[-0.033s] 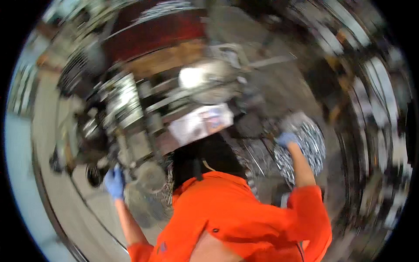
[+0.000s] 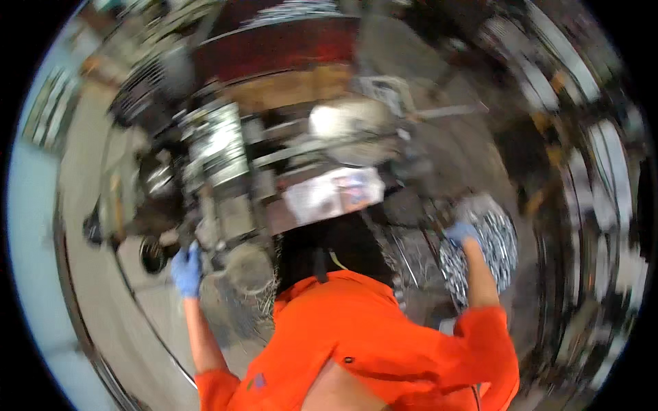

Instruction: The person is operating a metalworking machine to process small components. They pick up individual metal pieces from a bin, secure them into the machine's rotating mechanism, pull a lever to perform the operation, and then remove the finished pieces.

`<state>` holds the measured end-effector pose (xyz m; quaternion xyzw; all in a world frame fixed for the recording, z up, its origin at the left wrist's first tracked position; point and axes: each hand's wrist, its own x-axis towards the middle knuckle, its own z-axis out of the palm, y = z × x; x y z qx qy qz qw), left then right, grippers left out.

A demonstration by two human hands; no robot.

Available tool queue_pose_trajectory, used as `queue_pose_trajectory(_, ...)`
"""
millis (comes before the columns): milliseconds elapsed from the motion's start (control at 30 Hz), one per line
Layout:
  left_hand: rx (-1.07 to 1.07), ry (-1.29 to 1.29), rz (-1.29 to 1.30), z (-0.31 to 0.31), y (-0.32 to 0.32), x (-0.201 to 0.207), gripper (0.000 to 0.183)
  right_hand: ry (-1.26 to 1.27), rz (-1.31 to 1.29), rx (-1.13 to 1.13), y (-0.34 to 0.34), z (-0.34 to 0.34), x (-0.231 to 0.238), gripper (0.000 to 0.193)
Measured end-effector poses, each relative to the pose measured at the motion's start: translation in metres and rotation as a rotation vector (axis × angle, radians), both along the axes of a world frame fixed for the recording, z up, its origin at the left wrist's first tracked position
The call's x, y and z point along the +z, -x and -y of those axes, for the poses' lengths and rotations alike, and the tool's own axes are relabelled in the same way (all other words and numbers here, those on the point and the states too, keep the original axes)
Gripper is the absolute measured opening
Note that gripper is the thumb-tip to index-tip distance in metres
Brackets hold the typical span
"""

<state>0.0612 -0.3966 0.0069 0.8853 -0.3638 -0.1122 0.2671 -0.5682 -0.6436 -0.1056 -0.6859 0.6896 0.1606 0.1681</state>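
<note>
My left hand (image 2: 186, 270), in a blue glove, is at the near left side of a metal machine (image 2: 233, 214), beside a round dark fitting (image 2: 152, 254). Its fingers look curled, but blur hides what they close on. To the right, my right hand (image 2: 462, 233), also gloved in blue, reaches the left edge of a heap of small shiny metal pieces (image 2: 495, 250). Motion smears its fingers, so a grip cannot be made out. Between the hands, a white sheet with a coloured patch (image 2: 334, 195) lies on the machine's near edge.
A large pale metal disc (image 2: 351, 127) sits on the machine, with a dark red tray (image 2: 281, 49) of shiny pieces behind it. A ribbed motor (image 2: 142, 90) stands at the far left. Long racks of material (image 2: 603, 171) line the right. A cable (image 2: 147, 312) runs over the floor.
The whole view has shifted, so the machine and heap appear farther right. Both hands stay at about the same places beside the machine and the heap.
</note>
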Motion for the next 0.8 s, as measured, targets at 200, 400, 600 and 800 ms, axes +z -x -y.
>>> queue_pose_trajectory(200,0.096,-0.043,0.204,-0.028,-0.028,-0.023,0.034,-0.017,-0.055,-0.113,0.019,0.019,-0.045,0.075)
queue_pose_trajectory(400,0.103,-0.102,0.205,-0.032,-0.023,-0.024,0.033,-0.072,-0.152,-0.087,0.019,0.023,-0.04,0.075)
queue_pose_trajectory(600,0.047,0.003,0.221,-0.025,-0.033,-0.038,0.035,0.184,0.145,-0.08,0.014,0.021,-0.04,0.069)
queue_pose_trajectory(800,0.064,0.03,0.097,-0.028,-0.026,-0.024,0.037,0.002,0.041,-0.215,-0.022,0.019,-0.006,0.071)
